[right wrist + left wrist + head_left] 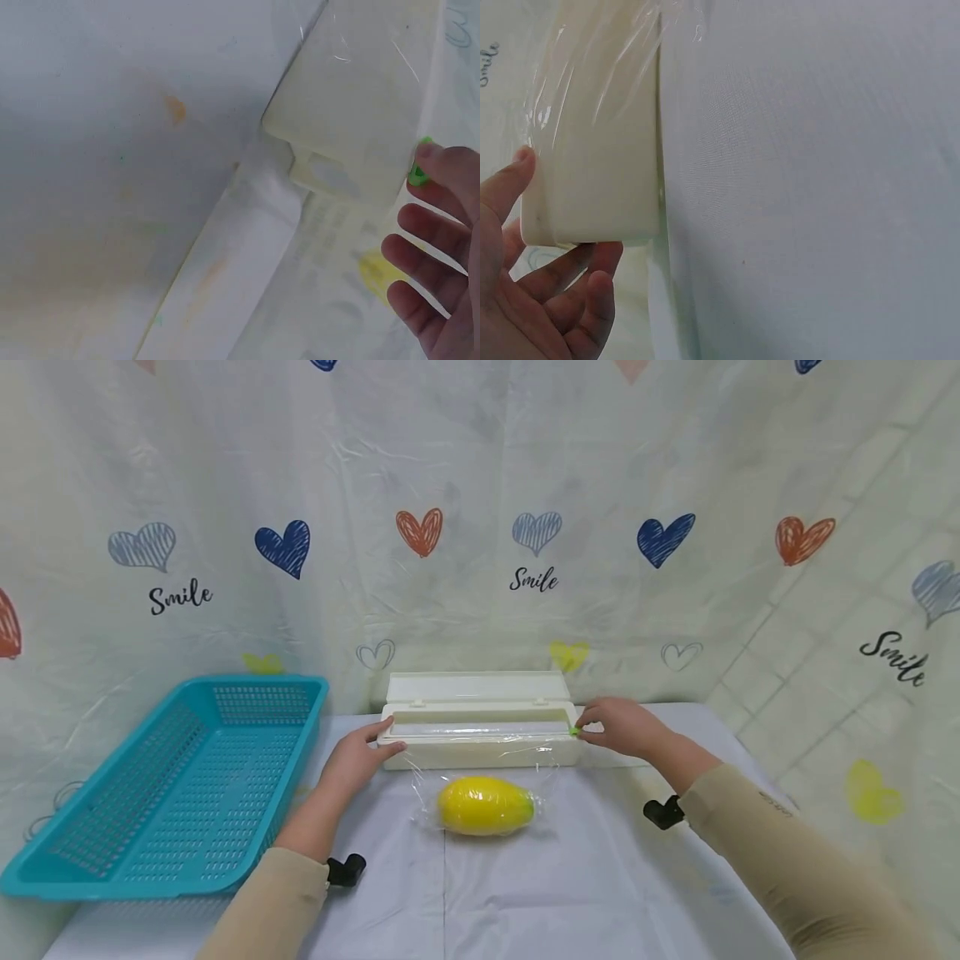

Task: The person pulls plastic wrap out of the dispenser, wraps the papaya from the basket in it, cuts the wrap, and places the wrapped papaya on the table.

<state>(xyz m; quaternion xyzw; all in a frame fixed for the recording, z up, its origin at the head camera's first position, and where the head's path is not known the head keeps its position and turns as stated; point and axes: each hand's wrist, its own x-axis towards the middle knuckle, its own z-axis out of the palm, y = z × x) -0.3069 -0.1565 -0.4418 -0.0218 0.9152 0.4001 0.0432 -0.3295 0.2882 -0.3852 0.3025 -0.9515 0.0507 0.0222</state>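
A heart-printed curtain backs the white table (head view); the open box lies at twelve o'clock from the film-covered yellow fruit, the basket at nine. Left wrist: left hand grips the box's end. Right wrist: right hand pinches a green tab.

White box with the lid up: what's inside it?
A pale roll lies lengthwise inside the white box, with clear film drawn out over the front edge toward the yellow fruit. The roll hides the box's floor; whatever lies beneath it can't be seen.
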